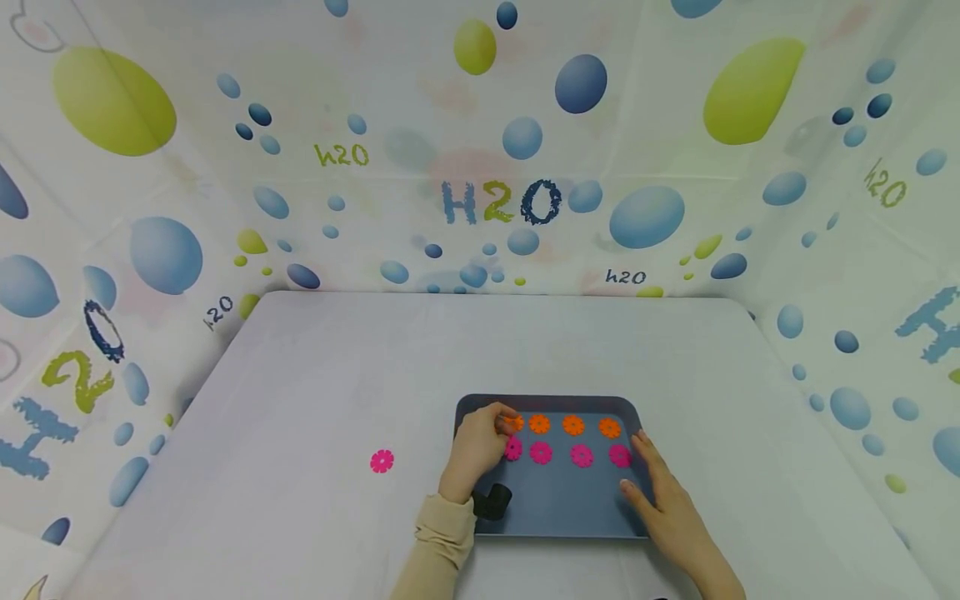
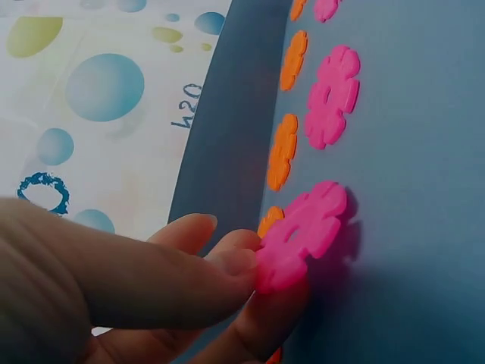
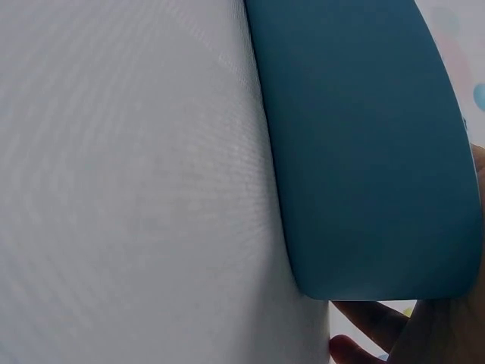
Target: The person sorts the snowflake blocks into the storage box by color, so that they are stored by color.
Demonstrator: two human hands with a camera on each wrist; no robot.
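Observation:
My left hand [image 1: 476, 446] reaches over the left part of a blue-grey rectangular tray [image 1: 562, 504]. Its thumb and fingers pinch a pink flower-shaped piece [image 2: 307, 235], tilted above the tray floor in the left wrist view. Inside the tray, several orange flower pieces [image 1: 573, 426] form a row along the far side, partly covered by the left hand at its left end. Several pink flower pieces [image 1: 582, 456] line up in front of them. My right hand [image 1: 671, 508] rests at the tray's right edge with fairly straight fingers, its thumb reaching over the rim.
Another pink flower piece [image 1: 382, 461] lies on the white tabletop [image 1: 300, 392], left of the tray. A black wrist device [image 1: 492, 502] sits at the left wrist, over the tray's near left corner. Patterned cloth [image 1: 420, 200] hangs behind the table and along both sides.

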